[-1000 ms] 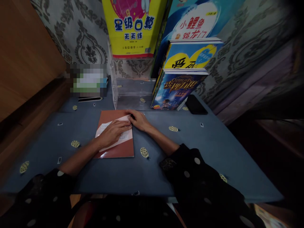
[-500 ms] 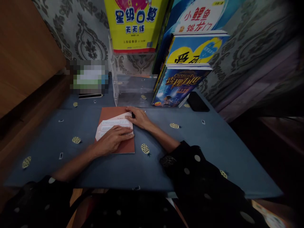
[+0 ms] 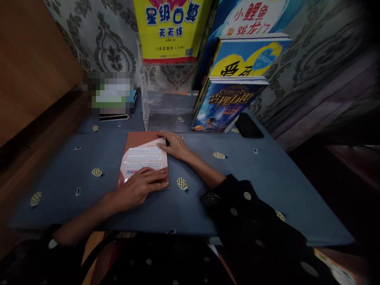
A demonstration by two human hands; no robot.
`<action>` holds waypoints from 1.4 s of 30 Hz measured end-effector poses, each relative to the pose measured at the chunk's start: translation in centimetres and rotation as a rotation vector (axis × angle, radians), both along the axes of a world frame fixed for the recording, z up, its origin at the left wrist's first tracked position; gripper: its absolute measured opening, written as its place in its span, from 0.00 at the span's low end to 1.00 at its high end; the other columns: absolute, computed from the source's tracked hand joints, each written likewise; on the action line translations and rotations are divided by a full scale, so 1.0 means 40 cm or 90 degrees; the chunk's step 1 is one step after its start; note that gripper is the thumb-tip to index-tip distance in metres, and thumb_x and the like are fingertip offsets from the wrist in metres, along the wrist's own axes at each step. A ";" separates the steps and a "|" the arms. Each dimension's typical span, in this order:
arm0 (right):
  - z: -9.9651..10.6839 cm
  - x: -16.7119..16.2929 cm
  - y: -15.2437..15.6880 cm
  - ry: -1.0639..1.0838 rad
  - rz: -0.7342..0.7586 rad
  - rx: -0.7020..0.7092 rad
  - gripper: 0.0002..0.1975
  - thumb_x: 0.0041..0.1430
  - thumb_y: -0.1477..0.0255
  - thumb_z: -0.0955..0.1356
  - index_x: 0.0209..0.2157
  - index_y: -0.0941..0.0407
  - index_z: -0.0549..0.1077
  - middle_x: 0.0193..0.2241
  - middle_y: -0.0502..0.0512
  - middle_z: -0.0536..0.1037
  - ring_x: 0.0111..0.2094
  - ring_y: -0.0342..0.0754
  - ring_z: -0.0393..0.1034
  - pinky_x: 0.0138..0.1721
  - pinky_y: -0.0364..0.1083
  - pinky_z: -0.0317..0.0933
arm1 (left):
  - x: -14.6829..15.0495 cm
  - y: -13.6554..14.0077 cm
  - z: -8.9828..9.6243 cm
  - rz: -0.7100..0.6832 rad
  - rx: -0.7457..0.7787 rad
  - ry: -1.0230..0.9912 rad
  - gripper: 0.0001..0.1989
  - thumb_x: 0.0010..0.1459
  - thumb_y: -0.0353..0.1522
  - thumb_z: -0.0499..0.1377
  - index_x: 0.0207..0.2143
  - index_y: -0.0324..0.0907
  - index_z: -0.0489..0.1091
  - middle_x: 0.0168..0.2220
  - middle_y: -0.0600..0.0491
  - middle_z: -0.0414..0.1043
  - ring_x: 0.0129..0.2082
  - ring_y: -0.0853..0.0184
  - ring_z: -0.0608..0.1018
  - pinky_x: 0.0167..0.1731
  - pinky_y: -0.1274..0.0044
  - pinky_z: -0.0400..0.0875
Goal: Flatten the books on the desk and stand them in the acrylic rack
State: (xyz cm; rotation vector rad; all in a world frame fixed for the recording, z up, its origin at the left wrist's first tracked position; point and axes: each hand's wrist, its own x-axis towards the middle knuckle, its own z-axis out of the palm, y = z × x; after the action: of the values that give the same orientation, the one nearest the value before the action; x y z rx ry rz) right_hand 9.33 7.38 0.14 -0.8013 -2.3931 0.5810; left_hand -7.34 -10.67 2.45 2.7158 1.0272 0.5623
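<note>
A brown-red book with a pale text panel on its cover lies flat on the table; the cover's print appears upside down. My left hand rests across its lower edge, open, with the fingers stretched to the right and partly hiding the bottom of the cover. At the upper right corner, my right hand touches the book with fingers and thumb apart, open. A small dark patch shows between that thumb and forefinger. Neither hand is wrapped around anything.
Behind the book stands a clear acrylic rack. It bears a yellow workbook, a blue-and-yellow book and a dark blue book. A black phone-like object lies to the right; stacked books, partly pixelated, lie back left.
My left hand has slid down the cover towards me, uncovering more of the printed panel. My right hand stays at the upper right corner. The view has shifted slightly.
</note>
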 end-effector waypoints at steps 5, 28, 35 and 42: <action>-0.001 -0.005 -0.005 -0.051 -0.013 0.033 0.22 0.64 0.69 0.68 0.57 0.62 0.70 0.60 0.66 0.71 0.63 0.56 0.62 0.64 0.56 0.55 | 0.007 -0.038 0.001 0.033 0.015 0.082 0.29 0.60 0.18 0.49 0.62 0.44 0.64 0.62 0.47 0.68 0.62 0.61 0.68 0.58 0.61 0.64; 0.037 0.095 -0.258 -0.200 0.082 0.048 0.29 0.68 0.65 0.63 0.65 0.65 0.59 0.68 0.72 0.57 0.70 0.59 0.46 0.68 0.62 0.48 | 0.057 -0.090 0.013 0.098 0.223 0.175 0.21 0.64 0.22 0.48 0.58 0.34 0.65 0.51 0.43 0.75 0.54 0.58 0.73 0.54 0.67 0.67; 0.038 0.094 -0.256 -0.188 0.080 0.048 0.30 0.67 0.64 0.65 0.65 0.64 0.60 0.68 0.71 0.56 0.70 0.58 0.46 0.68 0.62 0.48 | 0.004 -0.117 -0.008 0.116 0.247 0.156 0.24 0.60 0.20 0.48 0.58 0.35 0.66 0.52 0.45 0.76 0.55 0.60 0.73 0.54 0.69 0.66; 0.049 0.096 -0.259 -0.187 0.081 0.036 0.31 0.67 0.62 0.65 0.66 0.62 0.60 0.68 0.69 0.57 0.70 0.57 0.46 0.69 0.61 0.46 | -0.094 -0.164 -0.022 0.171 0.216 0.189 0.31 0.57 0.17 0.46 0.62 0.41 0.64 0.57 0.47 0.73 0.57 0.62 0.73 0.54 0.68 0.67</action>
State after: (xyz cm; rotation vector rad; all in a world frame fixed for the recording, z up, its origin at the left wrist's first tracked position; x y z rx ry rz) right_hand 13.18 -2.97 2.11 -0.7587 -2.7323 0.4692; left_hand -11.10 -17.23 1.56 3.0442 1.5129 0.4107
